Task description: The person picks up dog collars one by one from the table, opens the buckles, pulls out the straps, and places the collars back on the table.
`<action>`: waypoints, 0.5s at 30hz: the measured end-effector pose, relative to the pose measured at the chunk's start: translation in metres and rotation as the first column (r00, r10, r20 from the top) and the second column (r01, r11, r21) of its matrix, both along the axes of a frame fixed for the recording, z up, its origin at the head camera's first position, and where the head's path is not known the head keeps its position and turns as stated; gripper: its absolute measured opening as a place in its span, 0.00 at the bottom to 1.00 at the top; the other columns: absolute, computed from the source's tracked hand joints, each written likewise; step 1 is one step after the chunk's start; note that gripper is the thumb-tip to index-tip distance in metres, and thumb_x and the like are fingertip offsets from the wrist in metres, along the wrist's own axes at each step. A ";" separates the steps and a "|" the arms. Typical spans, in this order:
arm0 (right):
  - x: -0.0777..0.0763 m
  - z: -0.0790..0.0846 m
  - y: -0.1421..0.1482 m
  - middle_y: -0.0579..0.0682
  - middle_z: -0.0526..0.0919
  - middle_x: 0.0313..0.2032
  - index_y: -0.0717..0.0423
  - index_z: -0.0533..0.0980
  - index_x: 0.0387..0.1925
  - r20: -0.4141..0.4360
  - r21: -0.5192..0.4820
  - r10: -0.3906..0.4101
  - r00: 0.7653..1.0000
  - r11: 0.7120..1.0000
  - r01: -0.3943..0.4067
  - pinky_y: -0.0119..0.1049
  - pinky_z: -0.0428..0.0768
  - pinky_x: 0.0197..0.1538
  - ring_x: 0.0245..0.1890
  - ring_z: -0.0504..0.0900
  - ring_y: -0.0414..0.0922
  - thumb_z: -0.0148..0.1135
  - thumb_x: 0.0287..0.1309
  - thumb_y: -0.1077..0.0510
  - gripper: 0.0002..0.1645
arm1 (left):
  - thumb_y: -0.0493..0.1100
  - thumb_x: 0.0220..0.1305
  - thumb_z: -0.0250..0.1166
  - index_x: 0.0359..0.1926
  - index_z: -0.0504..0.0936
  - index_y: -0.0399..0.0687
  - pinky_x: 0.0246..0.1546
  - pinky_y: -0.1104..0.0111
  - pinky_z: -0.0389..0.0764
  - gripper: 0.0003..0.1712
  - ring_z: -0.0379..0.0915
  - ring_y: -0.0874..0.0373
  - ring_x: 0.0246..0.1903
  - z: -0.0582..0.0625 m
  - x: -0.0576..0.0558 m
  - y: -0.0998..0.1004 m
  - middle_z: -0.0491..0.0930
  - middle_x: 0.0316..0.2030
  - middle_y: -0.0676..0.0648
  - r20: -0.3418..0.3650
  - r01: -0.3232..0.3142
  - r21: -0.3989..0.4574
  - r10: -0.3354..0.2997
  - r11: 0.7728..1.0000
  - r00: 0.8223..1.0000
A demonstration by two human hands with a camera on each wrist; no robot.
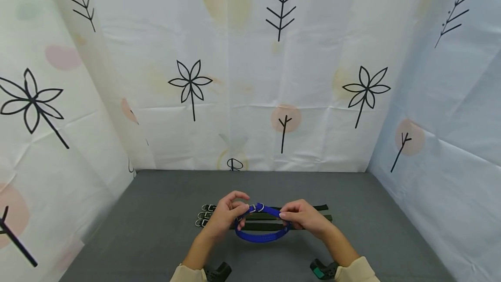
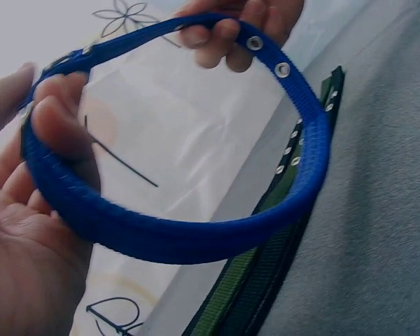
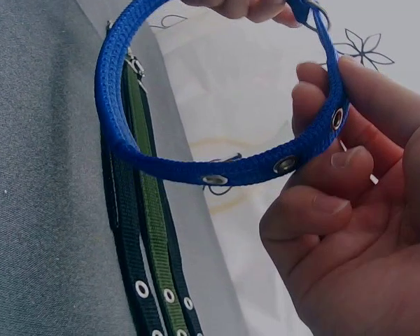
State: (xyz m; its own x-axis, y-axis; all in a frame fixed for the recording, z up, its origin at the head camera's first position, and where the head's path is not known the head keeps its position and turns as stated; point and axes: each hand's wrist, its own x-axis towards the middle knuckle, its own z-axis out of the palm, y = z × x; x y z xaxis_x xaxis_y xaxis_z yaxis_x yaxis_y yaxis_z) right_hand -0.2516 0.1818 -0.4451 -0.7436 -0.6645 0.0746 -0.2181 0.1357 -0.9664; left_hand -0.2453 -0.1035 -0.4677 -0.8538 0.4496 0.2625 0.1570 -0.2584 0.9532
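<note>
A blue collar (image 1: 261, 238) with metal eyelets is bent round into a loop, held up between both hands. My left hand (image 1: 227, 214) grips the loop near its metal buckle (image 1: 252, 208), with fingers on both sides of the band. On the opposite side, my right hand (image 1: 307, 217) pinches the band between thumb and fingers, beside an eyelet (image 3: 337, 117). A metal D-ring (image 1: 261, 206) shows on the collar near the buckle. The padded lower part of the band (image 2: 182, 241) hangs in a curve between the hands.
Behind the loop, a green collar (image 3: 152, 210) lies straight between two dark collars (image 3: 129, 238) on the grey table (image 1: 164, 238). Their buckles (image 1: 201, 215) point left. Patterned white cloth (image 1: 235, 77) stands at the back and sides. Each wrist wears a black device (image 1: 219, 272).
</note>
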 end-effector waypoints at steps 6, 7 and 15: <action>0.001 0.000 0.003 0.48 0.77 0.24 0.78 0.75 0.38 -0.005 -0.036 0.040 0.999 0.999 -0.040 0.34 0.62 0.20 0.14 0.61 0.36 0.54 0.70 0.61 0.18 | 0.34 0.71 0.56 0.61 0.68 0.40 0.23 0.68 0.79 0.19 0.77 0.60 0.22 0.003 -0.002 -0.011 0.81 0.37 0.44 0.033 0.151 -0.005 -0.150 0.989 0.988; 0.001 0.000 0.004 0.48 0.77 0.24 0.78 0.75 0.38 -0.002 -0.045 0.044 0.999 0.998 -0.044 0.35 0.62 0.21 0.15 0.61 0.36 0.53 0.70 0.61 0.18 | 0.33 0.71 0.55 0.62 0.67 0.39 0.24 0.68 0.79 0.20 0.77 0.59 0.23 0.003 -0.002 -0.012 0.81 0.37 0.45 0.037 0.168 0.000 -0.168 0.986 0.985; -0.002 -0.004 0.011 0.48 0.83 0.28 0.73 0.75 0.45 0.038 -0.176 -0.074 0.997 0.981 0.079 0.29 0.70 0.24 0.17 0.66 0.36 0.54 0.69 0.63 0.14 | 0.28 0.69 0.53 0.67 0.62 0.36 0.40 0.57 0.82 0.26 0.79 0.55 0.32 0.007 -0.004 -0.026 0.76 0.39 0.46 0.044 0.240 0.029 -0.241 0.970 0.970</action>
State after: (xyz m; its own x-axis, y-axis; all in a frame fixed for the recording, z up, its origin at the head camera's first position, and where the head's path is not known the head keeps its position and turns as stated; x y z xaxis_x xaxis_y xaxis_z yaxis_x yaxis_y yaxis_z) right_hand -0.2532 0.1929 -0.4495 -0.7956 -0.5837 0.1623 -0.1833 -0.0234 -0.9828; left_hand -0.2489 -0.1294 -0.4609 -0.7332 0.6372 0.2373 0.0429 -0.3050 0.9514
